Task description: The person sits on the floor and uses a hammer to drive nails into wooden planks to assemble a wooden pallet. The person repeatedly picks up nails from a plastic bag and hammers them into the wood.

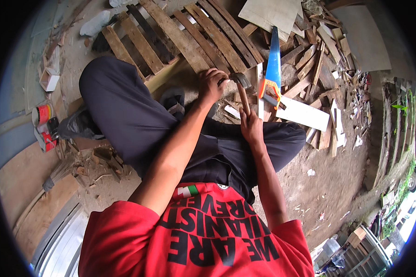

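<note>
My right hand [252,126] is wrapped round the wooden handle of a hammer [243,99]. The hammer's metal head is at the far end, close beside the fingers of my left hand [212,86]. Those left fingers are closed in a pinch at the near edge of a slatted wooden pallet [173,32]. Something small and dark shows at the fingertips, too small to make out. Just right of the hammer lies a handsaw [273,57] with a blue blade and an orange handle.
Scrap wood [305,69] is heaped at the far right, with pale sheets [268,13] behind it. A white board [305,113] lies near the saw. Red-labelled cans [43,114] stand at the left. My bent legs [111,97] frame the work spot.
</note>
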A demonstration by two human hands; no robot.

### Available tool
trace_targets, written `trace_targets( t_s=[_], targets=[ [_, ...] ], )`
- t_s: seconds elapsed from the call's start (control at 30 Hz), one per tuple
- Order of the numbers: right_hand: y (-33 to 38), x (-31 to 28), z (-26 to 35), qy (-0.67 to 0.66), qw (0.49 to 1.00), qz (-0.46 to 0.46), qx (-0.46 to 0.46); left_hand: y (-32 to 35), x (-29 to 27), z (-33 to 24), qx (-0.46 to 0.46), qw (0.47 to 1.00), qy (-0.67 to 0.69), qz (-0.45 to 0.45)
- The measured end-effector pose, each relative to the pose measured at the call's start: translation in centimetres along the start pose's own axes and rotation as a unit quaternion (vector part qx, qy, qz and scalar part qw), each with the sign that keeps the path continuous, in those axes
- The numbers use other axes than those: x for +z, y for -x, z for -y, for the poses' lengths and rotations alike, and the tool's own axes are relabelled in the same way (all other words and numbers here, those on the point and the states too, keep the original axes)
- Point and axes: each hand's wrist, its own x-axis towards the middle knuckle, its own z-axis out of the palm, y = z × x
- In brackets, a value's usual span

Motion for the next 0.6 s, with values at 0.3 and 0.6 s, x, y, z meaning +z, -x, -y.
trace_targets(
  t_s=[0.3,0.6],
  targets=[
    [0.1,0.1,-0.4,0.009,1.0,-0.012,-0.004,0.0,-0.7,0.1,-0.04,0.997,0.062,0.037],
    [0.4,-0.5,0.2,-0.01,1.0,-0.025,-0.008,-4.6,0.4,3.2,-0.069,0.979,-0.189,-0.04]
  ],
)
